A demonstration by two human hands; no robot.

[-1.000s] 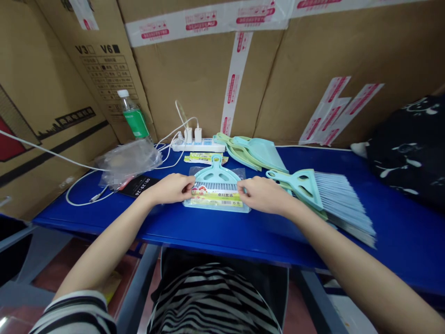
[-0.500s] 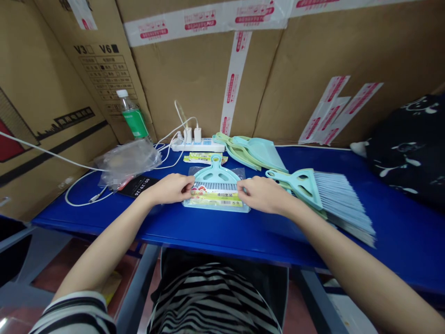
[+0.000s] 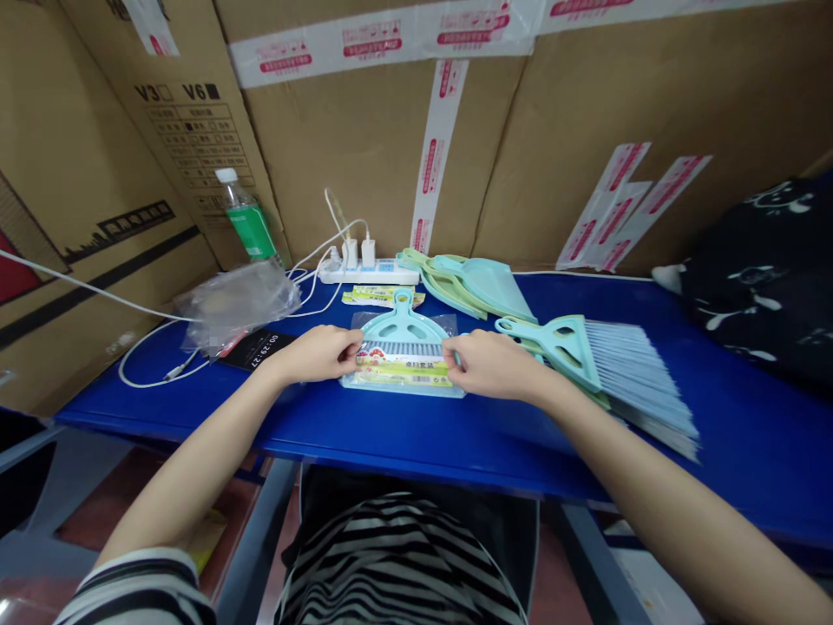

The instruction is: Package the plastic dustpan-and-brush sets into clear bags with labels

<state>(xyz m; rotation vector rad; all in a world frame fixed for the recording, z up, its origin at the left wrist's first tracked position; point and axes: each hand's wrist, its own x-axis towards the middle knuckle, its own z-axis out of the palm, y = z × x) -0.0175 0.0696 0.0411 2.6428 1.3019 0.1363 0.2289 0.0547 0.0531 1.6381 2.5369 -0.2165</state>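
In front of me on the blue table lies a light-blue brush and dustpan set (image 3: 404, 328) inside a clear plastic bag, its handle pointing away from me. A yellow and white printed label (image 3: 403, 368) crosses the bag below the bristles. My left hand (image 3: 329, 353) is closed on the left edge of the bag, fingers pinched. On the opposite edge my right hand (image 3: 485, 363) pinches the bag near the label's end. Just right of that hand lie stacked hand brushes (image 3: 573, 347), blue over green, bristles to the right.
Dustpans (image 3: 488, 282) in blue and green lie behind, beside a power strip (image 3: 383, 272) with white cables. Yellow labels (image 3: 374, 296) rest before it. At left are clear plastic bags (image 3: 240, 299), a phone (image 3: 257, 349) and a bottle (image 3: 251, 227). Cardboard (image 3: 370, 139) walls the back.
Both hands keep their pinch on the bag's edges, and the set stays in place. The view has shifted very slightly.
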